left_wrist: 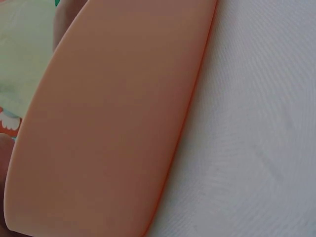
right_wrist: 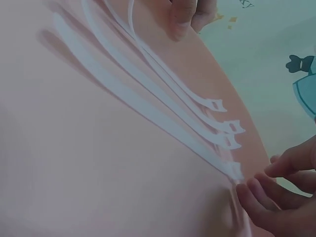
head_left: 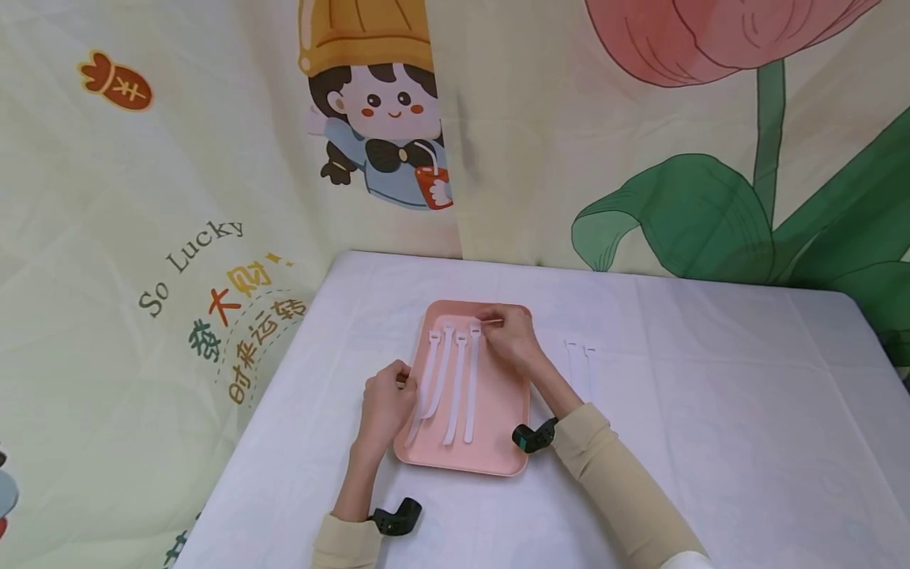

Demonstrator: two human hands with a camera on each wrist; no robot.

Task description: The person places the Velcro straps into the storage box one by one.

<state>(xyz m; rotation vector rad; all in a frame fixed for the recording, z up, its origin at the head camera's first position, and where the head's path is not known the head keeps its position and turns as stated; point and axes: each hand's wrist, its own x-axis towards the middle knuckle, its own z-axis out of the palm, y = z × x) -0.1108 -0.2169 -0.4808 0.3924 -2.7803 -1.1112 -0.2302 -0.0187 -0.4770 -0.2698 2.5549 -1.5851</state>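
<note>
Insp.: 4 white straps (head_left: 456, 389) in pink tray (head_left: 501, 411) on table (head_left: 711, 442); 2 more straps (head_left: 589, 350) R. L hand (head_left: 387, 403): fingers curled, gripping tray rim. R hand (head_left: 512, 337): fingers bent nr. strap head; hold can't tell.

tray (head_left: 501, 419): pink | straps (head_left: 472, 387): white | tablecloth (head_left: 711, 435): white | sleeves (head_left: 629, 486): beige | backdrop (head_left: 519, 166): cream, cartoon-printed

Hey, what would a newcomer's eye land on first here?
Probably the pink tray on the white table, holding four white straps. The left hand is at its left edge, the right hand near the straps' far ends. Behind, a big pink flower stands out on the backdrop.
</note>
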